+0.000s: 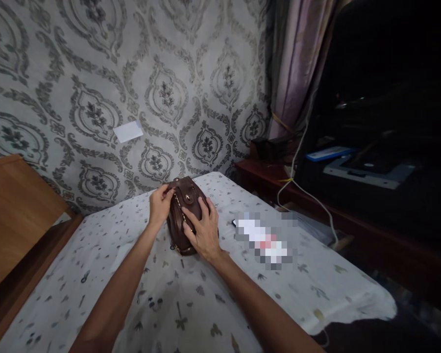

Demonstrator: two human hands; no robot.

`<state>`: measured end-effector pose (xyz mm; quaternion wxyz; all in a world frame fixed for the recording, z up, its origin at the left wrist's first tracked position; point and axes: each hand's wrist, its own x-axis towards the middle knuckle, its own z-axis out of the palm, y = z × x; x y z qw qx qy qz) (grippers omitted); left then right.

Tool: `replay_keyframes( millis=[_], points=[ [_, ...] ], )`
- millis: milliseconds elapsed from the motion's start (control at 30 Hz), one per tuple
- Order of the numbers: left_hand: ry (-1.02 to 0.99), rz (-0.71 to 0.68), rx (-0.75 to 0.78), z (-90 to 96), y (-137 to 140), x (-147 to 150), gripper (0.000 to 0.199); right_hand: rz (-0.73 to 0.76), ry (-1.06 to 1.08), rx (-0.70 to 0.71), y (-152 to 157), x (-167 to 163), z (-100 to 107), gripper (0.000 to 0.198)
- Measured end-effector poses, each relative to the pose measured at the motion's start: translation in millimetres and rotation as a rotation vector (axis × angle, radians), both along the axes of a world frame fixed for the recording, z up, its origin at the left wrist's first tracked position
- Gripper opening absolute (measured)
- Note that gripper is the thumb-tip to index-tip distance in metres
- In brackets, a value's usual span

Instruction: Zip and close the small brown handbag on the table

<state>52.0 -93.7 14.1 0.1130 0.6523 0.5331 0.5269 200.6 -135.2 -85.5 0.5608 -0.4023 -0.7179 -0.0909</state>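
Note:
A small brown leather handbag (pixel 179 226) stands on the bed-like surface with its patterned white cover (pixel 191 314). Gold-coloured zipper teeth (pixel 179 202) run down its side, and a gold clasp (pixel 188 197) shows on the flap. At the zipper's far end, the thumb and fingers of my left hand (pixel 159 206) are pinched together. My right hand (pixel 205 229) rests on the bag's right side with the fingers spread, the tips close to the zipper. The fingers hide part of the bag, and its inside cannot be seen.
Right of the bag lies a pixelated flat object (pixel 262 240) with a dark edge. A white cable (pixel 312 196) hangs by the dark red furniture (pixel 259 171) on the right. A wooden board (pixel 18 211) stands at the left. Patterned wallpaper with a white switch plate (pixel 128 131) is behind.

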Motion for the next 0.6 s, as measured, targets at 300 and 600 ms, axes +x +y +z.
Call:
replay_keyframes(
  millis=[300,600],
  points=[
    [0.191,0.075,0.136,-5.4,-9.3,-5.5,0.027,-0.019,-0.041,-0.068,-2.0,-0.5,0.6,0.04],
    [0.394,0.11,0.066,10.2,-4.6,-0.9,0.027,-0.059,-0.096,-0.151,-3.1,-1.1,1.3,0.043]
  ],
)
